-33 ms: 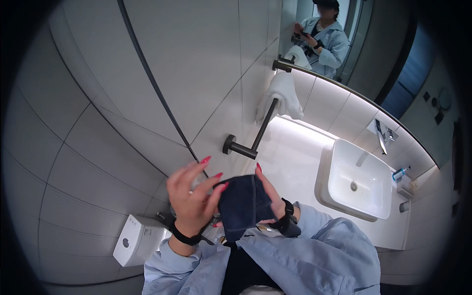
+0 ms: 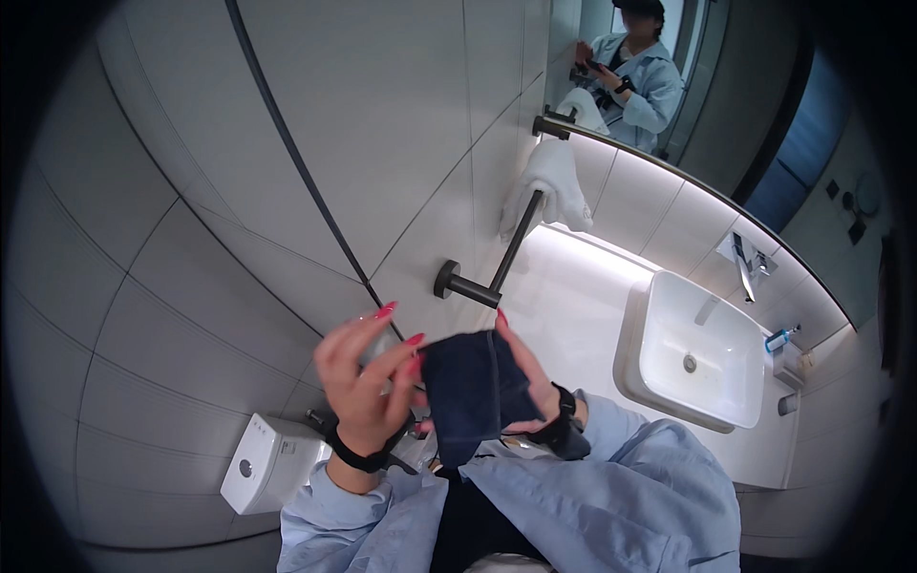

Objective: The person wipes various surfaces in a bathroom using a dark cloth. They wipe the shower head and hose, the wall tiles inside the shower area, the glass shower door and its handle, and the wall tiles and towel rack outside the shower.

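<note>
A dark navy folded cloth [image 2: 468, 396] with a seam line down it is held in front of my chest. My right hand [image 2: 533, 382] grips it from the right and beneath, its thumb along the right upper edge; the other fingers are mostly behind the cloth. At the cloth's left side is my left hand [image 2: 368, 387], with its red-nailed fingers stretched and apart. Its thumb and index finger are by the upper left corner, and whether they touch the fabric is hard to make out. Black bands circle both wrists.
A black towel bar [image 2: 516, 248] juts from the tiled wall, with a white towel [image 2: 549, 191] over it. To the right, a white basin [image 2: 702, 334] sits on the counter [image 2: 564, 315] beneath a mirror [image 2: 735, 105] and wall tap [image 2: 743, 272]. A white box-shaped fixture [image 2: 263, 463] stands lower left.
My left hand has shifted slightly left, its thumb drawing off the face of the cloth. The cloth has tilted a little; my right hand keeps its hold.
</note>
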Action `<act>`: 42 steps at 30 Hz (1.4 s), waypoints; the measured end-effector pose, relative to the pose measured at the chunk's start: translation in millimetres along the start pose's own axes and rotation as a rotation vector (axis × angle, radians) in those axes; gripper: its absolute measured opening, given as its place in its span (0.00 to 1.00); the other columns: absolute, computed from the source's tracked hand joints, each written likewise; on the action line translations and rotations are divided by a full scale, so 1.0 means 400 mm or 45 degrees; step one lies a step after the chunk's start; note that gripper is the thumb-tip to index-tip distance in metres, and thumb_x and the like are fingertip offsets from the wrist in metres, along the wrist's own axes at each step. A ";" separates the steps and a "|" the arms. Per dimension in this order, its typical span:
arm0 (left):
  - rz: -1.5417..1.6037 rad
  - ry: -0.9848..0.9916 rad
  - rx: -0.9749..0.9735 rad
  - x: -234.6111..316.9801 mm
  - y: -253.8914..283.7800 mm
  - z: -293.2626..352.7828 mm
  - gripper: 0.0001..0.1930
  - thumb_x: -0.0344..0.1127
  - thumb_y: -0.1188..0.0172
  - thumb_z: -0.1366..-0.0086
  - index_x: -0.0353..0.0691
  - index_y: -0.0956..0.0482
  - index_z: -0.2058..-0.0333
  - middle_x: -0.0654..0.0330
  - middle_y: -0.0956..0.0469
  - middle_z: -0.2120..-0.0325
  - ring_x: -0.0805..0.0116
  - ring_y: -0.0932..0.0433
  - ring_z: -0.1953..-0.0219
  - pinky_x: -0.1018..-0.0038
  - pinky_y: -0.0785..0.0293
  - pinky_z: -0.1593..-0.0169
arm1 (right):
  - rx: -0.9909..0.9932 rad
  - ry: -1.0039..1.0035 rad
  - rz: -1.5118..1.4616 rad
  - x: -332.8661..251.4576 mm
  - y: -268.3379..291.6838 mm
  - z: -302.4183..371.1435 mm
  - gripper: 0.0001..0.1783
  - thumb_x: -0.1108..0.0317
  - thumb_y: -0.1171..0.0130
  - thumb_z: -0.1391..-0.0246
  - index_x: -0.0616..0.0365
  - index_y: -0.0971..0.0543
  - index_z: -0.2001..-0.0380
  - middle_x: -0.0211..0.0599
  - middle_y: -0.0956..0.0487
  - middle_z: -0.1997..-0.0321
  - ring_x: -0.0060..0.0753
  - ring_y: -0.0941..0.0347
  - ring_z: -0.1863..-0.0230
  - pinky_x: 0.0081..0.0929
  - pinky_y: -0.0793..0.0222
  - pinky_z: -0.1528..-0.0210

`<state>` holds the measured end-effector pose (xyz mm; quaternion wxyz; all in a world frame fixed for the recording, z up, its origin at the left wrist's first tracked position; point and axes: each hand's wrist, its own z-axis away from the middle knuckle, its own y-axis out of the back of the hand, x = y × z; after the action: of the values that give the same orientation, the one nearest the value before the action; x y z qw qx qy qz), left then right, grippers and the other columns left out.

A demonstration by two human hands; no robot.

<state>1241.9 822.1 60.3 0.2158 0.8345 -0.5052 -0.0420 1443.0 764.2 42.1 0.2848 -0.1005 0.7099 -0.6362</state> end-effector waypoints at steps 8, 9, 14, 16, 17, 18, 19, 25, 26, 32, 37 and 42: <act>0.472 0.412 0.483 -0.070 -0.037 0.016 0.20 0.40 0.61 0.30 0.31 0.27 0.52 0.42 0.29 0.45 0.48 0.32 0.40 0.58 0.41 0.36 | 0.065 1.586 1.331 -0.116 -0.194 -0.217 0.38 0.50 0.57 0.33 0.60 0.53 0.29 0.47 0.48 0.26 0.37 0.48 0.28 0.31 0.53 0.29; 0.465 0.424 0.432 -0.069 -0.044 0.013 0.21 0.40 0.61 0.30 0.31 0.27 0.51 0.43 0.29 0.45 0.48 0.33 0.39 0.58 0.42 0.35 | 0.141 1.710 1.641 -0.109 -0.183 -0.272 0.38 0.54 0.55 0.32 0.61 0.55 0.29 0.47 0.50 0.26 0.36 0.51 0.27 0.30 0.56 0.29; 0.429 0.511 0.359 -0.095 -0.058 0.083 0.24 0.45 0.61 0.28 0.31 0.29 0.46 0.43 0.31 0.42 0.48 0.38 0.34 0.57 0.48 0.32 | 0.328 1.930 2.369 -0.024 -0.113 -0.332 0.51 0.49 0.46 0.41 0.69 0.59 0.30 0.62 0.63 0.25 0.65 0.73 0.24 0.57 0.77 0.28; 0.435 0.542 0.312 -0.102 -0.056 0.112 0.27 0.47 0.62 0.27 0.29 0.32 0.43 0.43 0.33 0.40 0.48 0.40 0.33 0.57 0.50 0.31 | 0.375 1.803 2.373 0.005 -0.061 -0.319 0.55 0.45 0.44 0.44 0.69 0.60 0.30 0.64 0.65 0.25 0.66 0.73 0.24 0.58 0.77 0.28; 0.465 0.599 0.329 -0.096 -0.057 0.124 0.27 0.46 0.62 0.27 0.28 0.33 0.42 0.43 0.34 0.39 0.48 0.41 0.33 0.57 0.51 0.31 | 0.399 1.773 2.380 0.023 -0.020 -0.315 0.56 0.45 0.42 0.46 0.69 0.60 0.30 0.65 0.65 0.25 0.68 0.72 0.25 0.61 0.75 0.29; 0.495 0.657 0.345 -0.094 -0.056 0.136 0.27 0.46 0.62 0.27 0.27 0.34 0.42 0.43 0.35 0.38 0.48 0.42 0.32 0.57 0.51 0.30 | 0.425 1.743 2.387 0.037 0.018 -0.314 0.57 0.46 0.40 0.48 0.69 0.59 0.30 0.66 0.65 0.25 0.71 0.71 0.25 0.64 0.74 0.30; 0.490 0.647 0.295 -0.100 -0.056 0.154 0.28 0.45 0.63 0.27 0.25 0.36 0.41 0.43 0.37 0.37 0.49 0.44 0.31 0.57 0.52 0.30 | 0.445 1.740 2.386 0.034 0.012 -0.313 0.57 0.46 0.40 0.48 0.69 0.59 0.30 0.66 0.65 0.25 0.71 0.71 0.25 0.64 0.74 0.30; 0.514 0.651 0.102 -0.119 -0.059 0.154 0.31 0.46 0.62 0.28 0.29 0.44 0.34 0.43 0.46 0.33 0.52 0.48 0.30 0.60 0.57 0.28 | 0.331 2.032 2.342 -0.099 -0.144 -0.358 0.55 0.41 0.47 0.44 0.66 0.60 0.29 0.64 0.63 0.25 0.65 0.70 0.24 0.60 0.74 0.29; 0.526 0.656 0.081 -0.120 -0.064 0.145 0.31 0.46 0.62 0.28 0.29 0.44 0.34 0.43 0.46 0.33 0.52 0.48 0.30 0.60 0.57 0.28 | 0.374 2.056 2.359 -0.115 -0.168 -0.364 0.55 0.41 0.47 0.44 0.66 0.61 0.29 0.64 0.65 0.25 0.66 0.71 0.24 0.60 0.73 0.29; 0.578 0.592 -0.010 -0.183 -0.077 0.171 0.35 0.54 0.66 0.26 0.30 0.51 0.32 0.46 0.53 0.30 0.55 0.53 0.28 0.61 0.60 0.28 | 0.296 1.871 2.426 0.018 -0.018 -0.342 0.57 0.35 0.48 0.45 0.67 0.58 0.29 0.64 0.64 0.25 0.69 0.73 0.24 0.64 0.74 0.30; 0.500 0.695 0.022 -0.150 -0.090 0.128 0.36 0.56 0.68 0.26 0.31 0.52 0.31 0.47 0.54 0.30 0.53 0.54 0.28 0.57 0.61 0.28 | 0.189 1.818 2.485 0.082 0.225 -0.308 0.54 0.42 0.36 0.53 0.63 0.46 0.32 0.61 0.52 0.27 0.64 0.55 0.27 0.61 0.63 0.30; 0.478 0.805 0.021 -0.130 -0.115 0.169 0.35 0.52 0.66 0.25 0.32 0.58 0.31 0.47 0.57 0.29 0.54 0.57 0.27 0.58 0.63 0.27 | 0.060 2.014 2.725 0.122 0.463 -0.309 0.54 0.39 0.35 0.56 0.60 0.43 0.33 0.57 0.46 0.29 0.61 0.48 0.29 0.59 0.57 0.31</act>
<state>1234.9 863.8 -27.1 0.3584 0.7009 -0.5581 0.2624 1378.1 875.8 -145.9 0.1566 0.9027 0.4007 0.0010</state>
